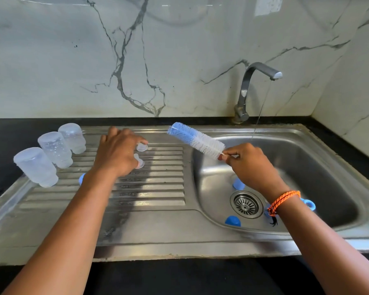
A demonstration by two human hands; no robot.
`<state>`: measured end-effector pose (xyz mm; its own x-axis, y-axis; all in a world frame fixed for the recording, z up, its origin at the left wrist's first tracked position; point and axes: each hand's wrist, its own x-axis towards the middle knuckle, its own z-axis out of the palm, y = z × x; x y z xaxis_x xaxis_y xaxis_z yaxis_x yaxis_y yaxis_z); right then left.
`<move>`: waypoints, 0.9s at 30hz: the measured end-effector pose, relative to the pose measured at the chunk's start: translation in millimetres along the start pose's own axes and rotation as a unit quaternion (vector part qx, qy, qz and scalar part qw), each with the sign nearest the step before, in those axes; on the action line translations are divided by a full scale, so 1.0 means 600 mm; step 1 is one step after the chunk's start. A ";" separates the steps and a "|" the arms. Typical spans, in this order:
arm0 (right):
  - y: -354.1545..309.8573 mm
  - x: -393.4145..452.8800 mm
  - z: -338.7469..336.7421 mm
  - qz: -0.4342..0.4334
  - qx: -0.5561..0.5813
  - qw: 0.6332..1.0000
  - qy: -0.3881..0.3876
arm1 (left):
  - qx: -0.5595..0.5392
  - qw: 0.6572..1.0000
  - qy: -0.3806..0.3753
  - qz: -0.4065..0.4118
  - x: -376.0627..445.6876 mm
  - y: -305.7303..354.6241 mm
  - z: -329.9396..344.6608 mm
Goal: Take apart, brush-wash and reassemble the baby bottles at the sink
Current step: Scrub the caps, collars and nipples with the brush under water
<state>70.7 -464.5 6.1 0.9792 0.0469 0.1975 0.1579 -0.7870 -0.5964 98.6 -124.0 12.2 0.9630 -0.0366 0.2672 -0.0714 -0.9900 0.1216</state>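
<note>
Partway through, I judge: bottles washed and draining, small parts not yet done, nothing put back together.

My three clear bottles (37,166) (55,149) (73,137) stand upside down on the ribbed drainboard (158,188), beaded with water, so I take their washing as finished. My left hand (115,153) hovers over two clear teats (142,147) (139,163) on the drainboard, thumb and fingers curled, touching or pinching the farther one; I cannot tell which. My right hand (250,165) pinches the wire stem of the blue and white bottle brush (195,139) over the sink (328,167). Blue caps and rings (233,221) (238,184) (308,204) lie around the drain (245,204), seemingly unwashed, and the tap (258,81) runs thinly. Scrubbing teats, caps and rings remains, then reassembly.
</note>
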 end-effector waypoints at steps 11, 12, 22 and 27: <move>0.123 -0.007 -0.114 0.073 0.006 0.997 0.035 | -0.286 0.955 0.000 0.084 0.053 0.174 0.030; 0.142 -0.011 -0.128 0.077 -0.011 0.996 0.038 | -0.338 0.936 -0.025 0.093 0.055 0.202 0.042; 0.237 -0.043 -0.187 0.181 -0.066 0.977 0.094 | -0.438 0.862 -0.224 0.119 0.068 0.456 0.206; 0.207 -0.039 -0.176 0.191 -0.085 0.972 0.110 | -0.385 0.867 -0.278 0.151 0.074 0.548 0.254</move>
<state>53.8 -628.5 9.8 0.9086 -0.3862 0.1593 -0.2529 -0.8120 -0.5260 157.3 -471.8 -81.7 0.8309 -0.5510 -0.0776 -0.2892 -0.5469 0.7856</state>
